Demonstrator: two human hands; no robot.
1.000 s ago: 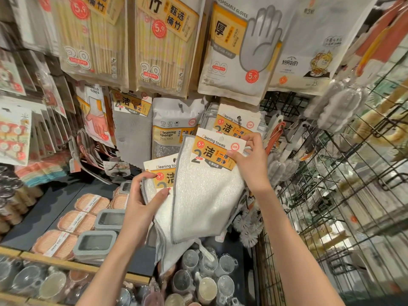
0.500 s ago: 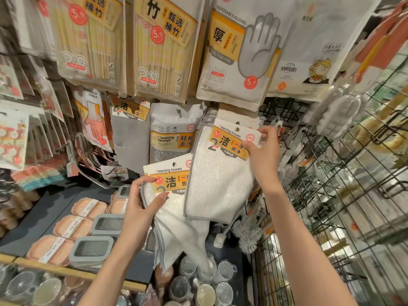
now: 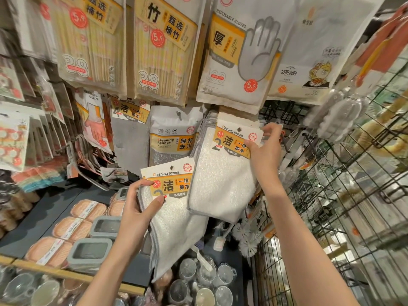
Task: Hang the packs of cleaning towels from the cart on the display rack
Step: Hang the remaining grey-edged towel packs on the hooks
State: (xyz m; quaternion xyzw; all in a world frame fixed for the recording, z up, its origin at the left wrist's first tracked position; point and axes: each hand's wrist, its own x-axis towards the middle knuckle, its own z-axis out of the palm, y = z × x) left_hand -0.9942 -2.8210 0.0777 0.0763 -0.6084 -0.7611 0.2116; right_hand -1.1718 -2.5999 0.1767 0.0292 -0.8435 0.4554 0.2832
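White terry cleaning-towel pack with orange-and-white header card (image 3: 223,173), head view: raised at the display rack, its card just below the disposable-gloves pouch (image 3: 238,54) and against further towel cards behind it. Right hand (image 3: 263,151) pinches the card's right edge, thumb on the front, fingers curled behind. Second white cleaning-towel pack, same card (image 3: 170,208): lower and left, overlapped by the first pack's corner. Left hand (image 3: 139,208) grips its left edge, thumb across the front. Cleaning-sponge pouch (image 3: 170,138) hangs between and behind both packs.
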